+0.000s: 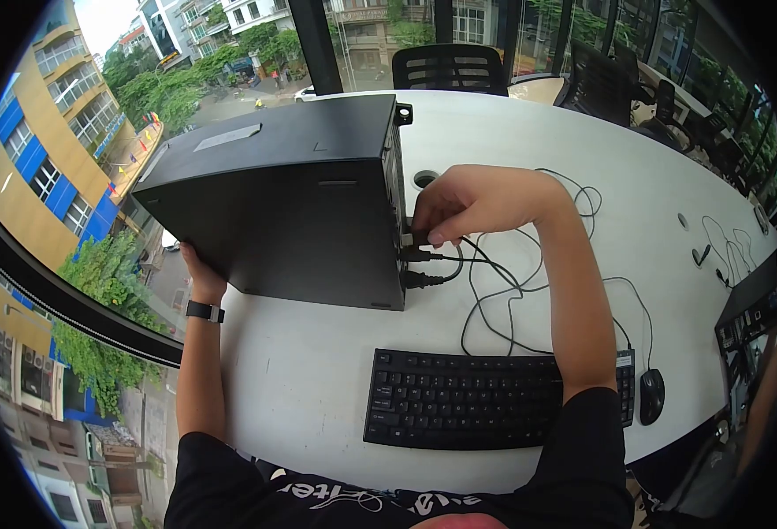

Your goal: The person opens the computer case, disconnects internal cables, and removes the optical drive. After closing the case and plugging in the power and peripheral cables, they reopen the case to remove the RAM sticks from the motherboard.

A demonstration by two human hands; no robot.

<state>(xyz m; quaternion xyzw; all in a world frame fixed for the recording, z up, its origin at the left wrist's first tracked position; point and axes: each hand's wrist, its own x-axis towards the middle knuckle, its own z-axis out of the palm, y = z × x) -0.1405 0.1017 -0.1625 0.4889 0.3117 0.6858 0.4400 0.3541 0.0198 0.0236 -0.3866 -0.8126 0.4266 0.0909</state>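
Head camera: the right hand [476,204] has its thumb and curled fingers brought together on a dark connector [421,237] at the rear panel [393,181] of a black computer case [274,225]; the fingertips are partly hidden, so how deep the connector sits cannot be told. The case lies directly to the left of this grip, its long axis running leftward from the rear panel toward the window, so the panel faces the right hand and that hand is the nearer one to the connectors. Just below the pinch, toward the wearer, an upper black plug [418,256] and a lower black plug [419,280] stick out of the same panel, their leads bending off to the right. At the opposite end, the left hand [203,275] touches the case's lower left edge; its fingers pass out of sight behind the case, so I cannot tell how firmly they close. A dark band [204,312] circles that wrist. Farther out, thin cables [512,291] loop across the white table [291,370] beneath and beyond the right forearm. A black keyboard [468,401] lies nearer the wearer, partly covered by that arm, with a black mouse [652,396] just beside its right end.
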